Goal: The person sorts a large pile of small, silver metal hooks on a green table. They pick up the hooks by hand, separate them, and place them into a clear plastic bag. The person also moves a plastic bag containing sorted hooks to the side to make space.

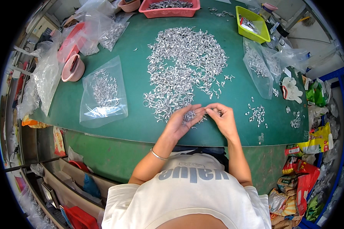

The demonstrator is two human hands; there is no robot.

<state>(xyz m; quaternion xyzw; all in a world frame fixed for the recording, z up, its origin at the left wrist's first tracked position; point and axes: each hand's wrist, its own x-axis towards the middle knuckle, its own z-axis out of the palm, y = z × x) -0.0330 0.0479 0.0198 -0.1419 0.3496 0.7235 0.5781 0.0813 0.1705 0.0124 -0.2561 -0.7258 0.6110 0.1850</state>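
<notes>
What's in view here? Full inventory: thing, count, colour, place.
table: one, green top, centre
metal pieces: large loose heap, silver, table middle
small clusters: a few, silver, right of the hands
clear bags: several, holding silver pieces, left and right of the heap
red basket: one, far edge
yellow-green basket: one, far right
pink bowl: one, far left
white glove: one, right edge
wrappers: many, mixed colours, floor at right
bracelet: one, silver, left wrist
left hand: palm up, holding a small pile of silver pieces
right hand: fingertips pinched at a piece, beside the left
</notes>
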